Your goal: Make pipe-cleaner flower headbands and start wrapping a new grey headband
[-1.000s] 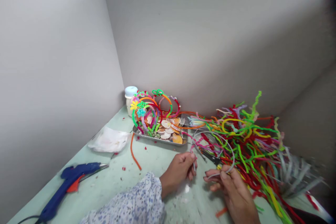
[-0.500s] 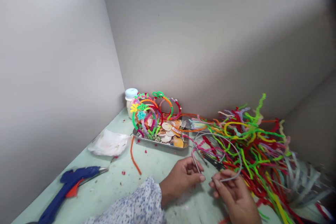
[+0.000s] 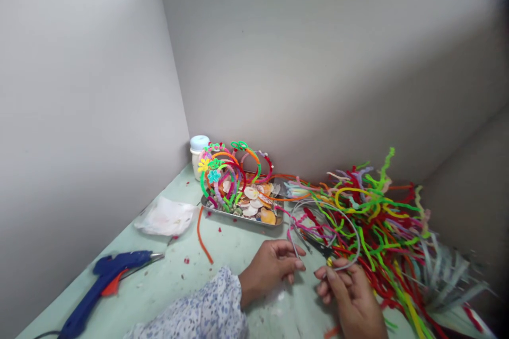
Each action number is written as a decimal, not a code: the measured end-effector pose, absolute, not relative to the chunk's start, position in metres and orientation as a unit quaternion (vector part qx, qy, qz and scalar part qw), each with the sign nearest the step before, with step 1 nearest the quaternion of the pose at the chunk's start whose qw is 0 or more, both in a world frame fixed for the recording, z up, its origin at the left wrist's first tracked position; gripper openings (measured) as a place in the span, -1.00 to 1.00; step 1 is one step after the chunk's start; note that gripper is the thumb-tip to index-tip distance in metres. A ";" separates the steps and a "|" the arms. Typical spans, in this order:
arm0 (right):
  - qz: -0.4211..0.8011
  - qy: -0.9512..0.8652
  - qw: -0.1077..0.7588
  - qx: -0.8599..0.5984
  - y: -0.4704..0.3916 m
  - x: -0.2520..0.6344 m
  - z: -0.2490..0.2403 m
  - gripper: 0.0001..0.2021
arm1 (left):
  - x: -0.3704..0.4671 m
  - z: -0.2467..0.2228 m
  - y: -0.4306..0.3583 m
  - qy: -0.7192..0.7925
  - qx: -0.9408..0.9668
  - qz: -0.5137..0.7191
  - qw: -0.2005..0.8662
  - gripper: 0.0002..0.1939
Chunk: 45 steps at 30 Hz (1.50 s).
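Head view: your left hand (image 3: pixel 274 267) and right hand (image 3: pixel 350 291) each pinch one end of grey band (image 3: pixel 350 222), arched just right of tray (image 3: pixel 242 217). Since last frame hands drew closer, arch narrowed, band flexing. Pile (image 3: pixel 382 222) behind band.

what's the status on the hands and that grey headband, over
Left hand pinching one end of the grey headband, right hand pinching the other. Band arched up between them. Pipe cleaner pile crowding right behind.

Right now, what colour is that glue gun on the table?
The glue gun is blue with an orange-red trigger, seen in the head view.
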State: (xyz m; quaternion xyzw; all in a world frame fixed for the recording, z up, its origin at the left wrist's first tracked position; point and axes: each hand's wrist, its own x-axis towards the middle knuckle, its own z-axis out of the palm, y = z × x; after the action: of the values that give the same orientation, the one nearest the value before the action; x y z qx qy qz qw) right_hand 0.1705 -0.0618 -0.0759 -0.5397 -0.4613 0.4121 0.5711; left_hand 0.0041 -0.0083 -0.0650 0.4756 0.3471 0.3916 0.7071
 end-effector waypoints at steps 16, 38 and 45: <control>0.449 -0.480 0.549 -0.517 -0.060 0.175 -0.087 -0.63 | 0.004 -0.067 -0.011 0.327 0.488 0.372 0.719 -0.63; 0.412 -0.501 0.564 -0.510 -0.062 0.172 -0.086 -0.76 | 0.001 -0.067 -0.007 0.328 0.466 0.392 0.722 -0.56; 0.403 -0.485 0.575 -0.521 -0.064 0.170 -0.080 -0.75 | 0.001 -0.070 -0.004 0.332 0.459 0.406 0.717 -0.61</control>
State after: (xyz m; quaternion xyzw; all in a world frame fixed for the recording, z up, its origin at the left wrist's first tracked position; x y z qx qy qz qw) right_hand 0.1703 -0.0644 -0.0796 -0.5211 -0.4850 0.4029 0.5752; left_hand 0.0013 -0.0038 -0.0696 0.4591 0.3319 0.4057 0.7173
